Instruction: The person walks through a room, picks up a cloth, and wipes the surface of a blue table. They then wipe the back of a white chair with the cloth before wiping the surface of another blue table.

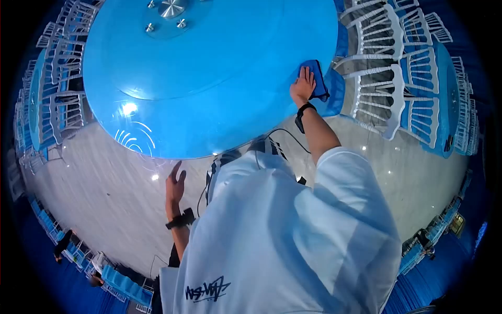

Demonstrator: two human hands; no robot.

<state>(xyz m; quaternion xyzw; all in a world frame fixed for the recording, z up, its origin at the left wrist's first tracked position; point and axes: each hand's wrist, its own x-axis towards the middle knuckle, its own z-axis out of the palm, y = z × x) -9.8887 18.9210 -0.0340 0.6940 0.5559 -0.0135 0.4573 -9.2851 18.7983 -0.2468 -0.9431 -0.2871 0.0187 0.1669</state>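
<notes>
At the right edge of the round blue table, my right hand holds a blue cloth with dark edging against the tabletop. The fingers lie along the top of the cloth, and part of it reaches the table's rim. My left hand hangs just off the near edge of the table, with its fingers apart and nothing in it. Each wrist wears a dark band.
A clear turntable with metal fittings sits on the table. White chairs stand at right, more white chairs at left. A cable runs by my body. Farther back are other blue tables and people.
</notes>
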